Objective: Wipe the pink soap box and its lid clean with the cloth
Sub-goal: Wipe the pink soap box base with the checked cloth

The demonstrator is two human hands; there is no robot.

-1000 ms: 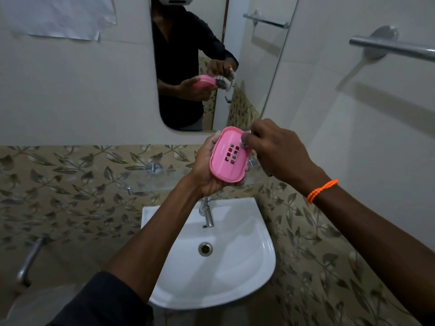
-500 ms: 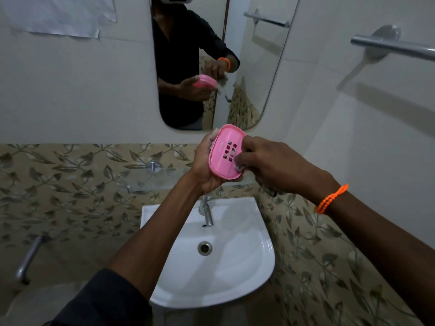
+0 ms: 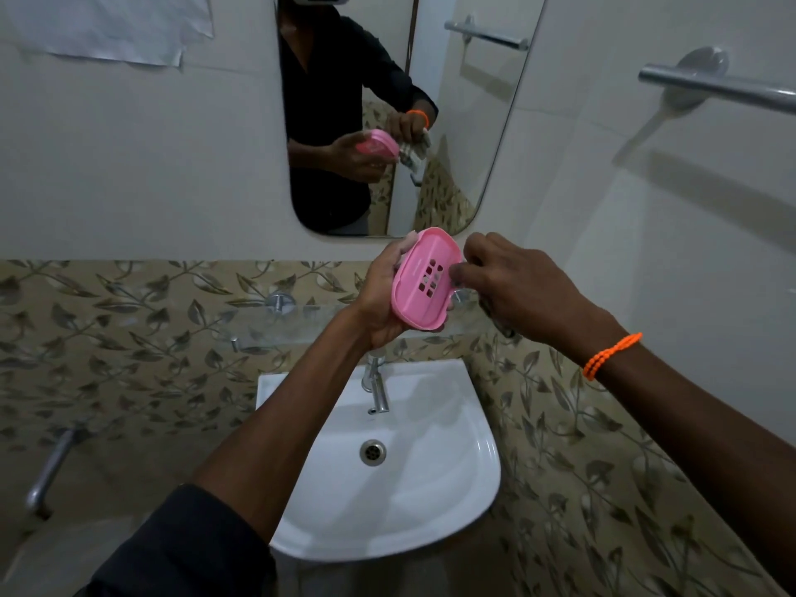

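Note:
My left hand (image 3: 379, 295) grips a pink soap box (image 3: 420, 295) from behind, holding it upright above the sink with its slotted inner face toward me. My right hand (image 3: 512, 286) is closed on a cloth (image 3: 499, 323), most of it hidden under the palm. Its fingertips press on the box's right rim. In the mirror the cloth's reflection (image 3: 413, 150) hangs grey and white below the same hand. No separate lid can be seen.
A white sink (image 3: 452, 501) with a chrome tap (image 3: 378, 392) lies below my hands. A glass shelf (image 3: 275, 327) runs along the leaf-patterned tiles. The mirror (image 3: 474, 122) is straight ahead. A metal towel bar (image 3: 723, 90) juts from the right wall, a pipe (image 3: 47, 476) at lower left.
My right hand slid down over the box's face, then back to its right rim. The box has tilted slightly in my left hand.

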